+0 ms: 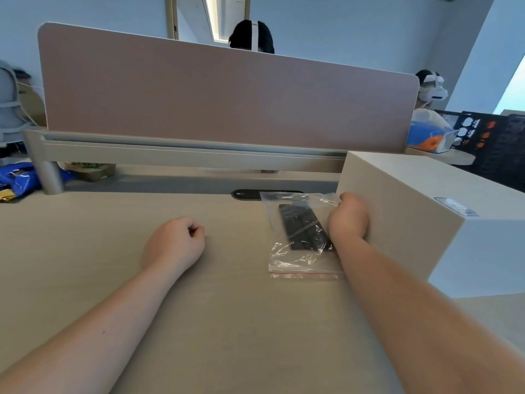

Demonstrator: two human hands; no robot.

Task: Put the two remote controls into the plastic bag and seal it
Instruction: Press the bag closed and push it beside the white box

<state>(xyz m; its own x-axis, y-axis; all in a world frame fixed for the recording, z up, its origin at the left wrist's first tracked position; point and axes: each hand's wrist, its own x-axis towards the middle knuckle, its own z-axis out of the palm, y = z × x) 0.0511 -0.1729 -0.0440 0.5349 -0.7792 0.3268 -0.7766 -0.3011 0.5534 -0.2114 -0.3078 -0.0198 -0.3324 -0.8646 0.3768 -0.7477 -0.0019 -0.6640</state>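
The right hand (348, 220) has its grip curled at the right edge of the bag (301, 237), with the fingers tucked out of sight, so whether they pinch the plastic cannot be told. The left hand (174, 243) is a loose fist with nothing in it, resting on the bench (113, 251), well apart from the bag. The bag lies flat on the bench, just beside a big pale box (412, 209). Two black remotes (304, 227) lie side by side inside the bag. The bag's red strip (302, 271) is at the near end, toward the person. A pink wall (227, 95) stands across the back of the bench.
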